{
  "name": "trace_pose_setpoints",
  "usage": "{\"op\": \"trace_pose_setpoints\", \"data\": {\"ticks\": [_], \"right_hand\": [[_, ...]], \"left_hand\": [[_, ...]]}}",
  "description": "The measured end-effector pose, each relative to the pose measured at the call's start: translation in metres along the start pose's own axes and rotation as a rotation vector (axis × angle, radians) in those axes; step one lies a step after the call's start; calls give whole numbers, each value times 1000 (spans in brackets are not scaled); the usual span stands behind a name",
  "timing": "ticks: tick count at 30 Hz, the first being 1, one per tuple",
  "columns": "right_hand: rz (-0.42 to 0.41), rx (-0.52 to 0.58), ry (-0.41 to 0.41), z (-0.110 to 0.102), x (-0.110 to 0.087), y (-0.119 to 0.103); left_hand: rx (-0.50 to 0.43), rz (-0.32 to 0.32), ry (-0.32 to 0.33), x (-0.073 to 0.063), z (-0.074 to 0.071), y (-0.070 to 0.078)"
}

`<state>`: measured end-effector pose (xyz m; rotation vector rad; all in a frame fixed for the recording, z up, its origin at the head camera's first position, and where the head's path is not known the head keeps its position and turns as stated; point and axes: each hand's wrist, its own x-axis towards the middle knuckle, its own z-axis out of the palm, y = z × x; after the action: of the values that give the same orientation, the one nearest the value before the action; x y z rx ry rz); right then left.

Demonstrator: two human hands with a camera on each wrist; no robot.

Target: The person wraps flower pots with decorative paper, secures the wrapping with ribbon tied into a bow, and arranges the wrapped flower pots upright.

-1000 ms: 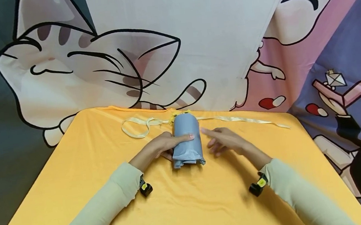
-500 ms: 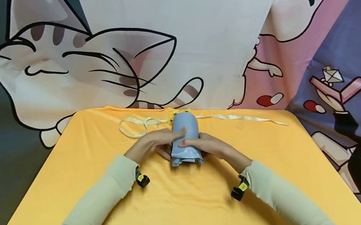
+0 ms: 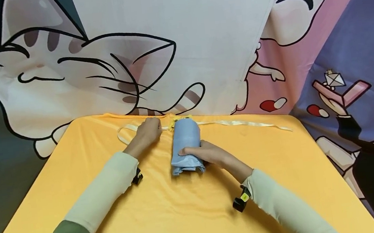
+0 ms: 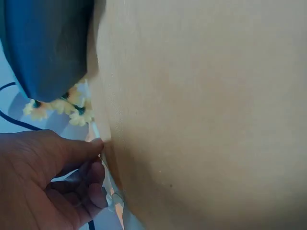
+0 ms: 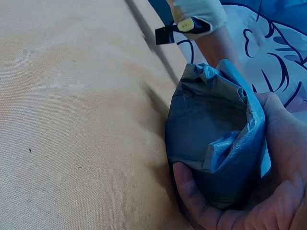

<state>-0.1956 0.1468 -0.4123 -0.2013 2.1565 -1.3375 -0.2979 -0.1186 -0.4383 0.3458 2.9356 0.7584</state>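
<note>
The blue-wrapped bouquet (image 3: 187,135) lies near the far edge of the table, its crumpled open end toward you and its yellow flowers (image 4: 79,116) showing at the far end. Your right hand (image 3: 208,153) now grips it alone from the right, thumb over the top near the crumpled end. Half a second ago both your hands were on the wrap; since then your left hand (image 3: 150,131) has left it and gone to the far left. There its thumb and fingers appear to pinch the pale yellow ribbon (image 3: 232,122), just beside the flowers. That shift means the right hand alone steadies the bouquet while your left works the ribbon. The ribbon shows on both sides of the far end; whether it runs beneath the bouquet, you cannot tell. Under everything is the yellow tablecloth (image 3: 171,218), with the cat-print backdrop (image 3: 206,45) behind.
</note>
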Motion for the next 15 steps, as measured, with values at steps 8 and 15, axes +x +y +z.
{"op": "trace_pose_setpoints", "data": {"ticks": [8,15], "right_hand": [[2,-22,8,1,2,-2],[-1,-18,10,-2,1,-1]], "left_hand": [[-218,254,-186,-29,-23,-25],[-182,257,-984,-67,-79,-25]]}}
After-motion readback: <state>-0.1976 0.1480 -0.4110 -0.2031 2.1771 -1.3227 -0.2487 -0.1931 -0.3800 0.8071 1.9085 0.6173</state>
